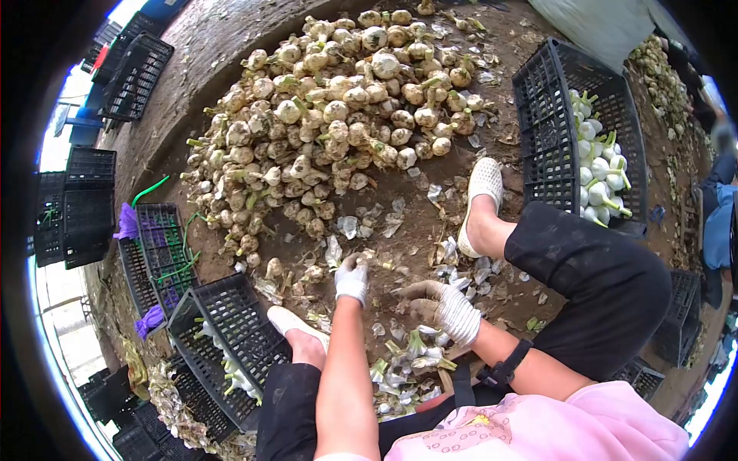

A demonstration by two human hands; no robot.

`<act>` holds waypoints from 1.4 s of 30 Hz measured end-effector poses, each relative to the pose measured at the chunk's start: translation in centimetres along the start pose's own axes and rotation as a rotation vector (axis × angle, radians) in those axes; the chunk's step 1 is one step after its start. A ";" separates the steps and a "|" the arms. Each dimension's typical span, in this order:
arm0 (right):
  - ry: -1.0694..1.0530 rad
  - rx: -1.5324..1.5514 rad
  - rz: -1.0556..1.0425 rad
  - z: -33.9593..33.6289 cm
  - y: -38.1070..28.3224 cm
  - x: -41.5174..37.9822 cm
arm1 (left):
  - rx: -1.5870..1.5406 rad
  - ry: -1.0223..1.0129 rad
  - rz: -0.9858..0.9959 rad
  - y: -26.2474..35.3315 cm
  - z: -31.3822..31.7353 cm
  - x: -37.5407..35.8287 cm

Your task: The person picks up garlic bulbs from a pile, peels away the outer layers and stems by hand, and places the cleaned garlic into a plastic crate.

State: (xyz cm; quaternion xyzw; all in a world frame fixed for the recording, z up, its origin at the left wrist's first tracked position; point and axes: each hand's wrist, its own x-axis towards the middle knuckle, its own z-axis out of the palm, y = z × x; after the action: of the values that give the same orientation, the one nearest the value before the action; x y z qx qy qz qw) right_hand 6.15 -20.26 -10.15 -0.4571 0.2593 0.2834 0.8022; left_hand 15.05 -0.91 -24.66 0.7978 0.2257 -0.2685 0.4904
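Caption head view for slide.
Gloved left hand, gloved right hand near a garlic heap; white bulbs in a black crate.

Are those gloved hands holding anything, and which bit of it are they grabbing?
It can't be told: the curled fingers of the left hand and right hand show no clear hold on anything.

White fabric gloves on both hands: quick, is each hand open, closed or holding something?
Left white-gloved hand: curled; whether it's closed on anything cannot be told.
Right soil-stained gloved hand: loosely open, nothing visibly held.
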 end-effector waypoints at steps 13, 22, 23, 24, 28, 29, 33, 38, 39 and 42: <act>-0.162 0.014 -0.142 2.8 -0.1 -3.4 | -0.129 0.052 0.636 4.3 -3.0 -22.5; -0.233 0.221 -0.051 2.4 0.8 -4.4 | 0.326 0.353 0.964 7.3 -2.0 -26.3; -0.223 0.212 -0.064 2.4 0.8 -4.5 | 0.292 0.339 0.953 7.1 -2.1 -26.2; -0.214 0.202 -0.076 2.5 0.6 -4.8 | 0.258 0.327 0.941 6.7 -2.2 -25.9; -0.251 0.105 -0.203 2.5 0.5 -5.2 | -0.505 0.057 0.520 6.2 -2.2 -25.9; -0.262 0.086 -0.198 2.6 0.5 -5.4 | -0.640 0.038 0.515 6.4 -2.2 -25.9; -0.248 0.129 -0.165 3.0 1.0 -5.6 | -1.080 -0.285 0.260 5.2 -3.2 -25.1; -0.166 -0.117 -0.282 3.9 -0.6 -6.6 | -0.591 0.004 0.414 4.6 -1.9 -24.8; -0.166 -0.239 -0.312 4.1 -0.8 -6.8 | -0.509 0.065 0.514 4.3 -1.3 -24.4; -0.295 -0.129 -0.257 4.1 1.3 -6.4 | -0.641 0.001 0.286 6.9 -1.6 -26.4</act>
State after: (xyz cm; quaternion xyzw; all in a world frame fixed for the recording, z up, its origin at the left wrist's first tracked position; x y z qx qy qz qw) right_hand 1.37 -17.53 -4.71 -0.4902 0.0599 0.2587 0.8302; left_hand -0.24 -4.89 -2.37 0.6270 0.1847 -0.1124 0.7484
